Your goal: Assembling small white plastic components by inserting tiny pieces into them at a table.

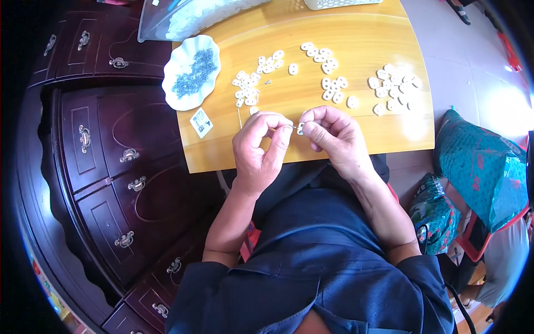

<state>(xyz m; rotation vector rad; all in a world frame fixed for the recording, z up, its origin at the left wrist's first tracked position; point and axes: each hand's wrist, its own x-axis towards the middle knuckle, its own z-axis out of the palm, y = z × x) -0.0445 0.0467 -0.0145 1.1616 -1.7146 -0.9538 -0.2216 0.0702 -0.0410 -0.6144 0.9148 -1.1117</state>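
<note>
Above the near edge of the table, my left hand [257,146] pinches a small dark screw [294,127] between thumb and forefinger. My right hand [340,140] grips a small white plastic piece with holes [301,129], its thumb and fingers closed on it. The screw's tip meets the piece or lies right beside it; which one I cannot tell. Loose white pieces lie beyond my hands in groups: a left cluster [246,83], a middle one [334,88] and a bigger pile [396,84] at right. Loose screws [196,73] fill a white scalloped dish [171,92] at the far left.
On the wooden table [300,28] stand a clear bin [153,25] of white pieces and a white basket [342,3]. A small printed card [201,123] lies near the dish. Dark drawers [105,133] flank the left; teal bags [478,161] and another person's leg [506,267] are at right.
</note>
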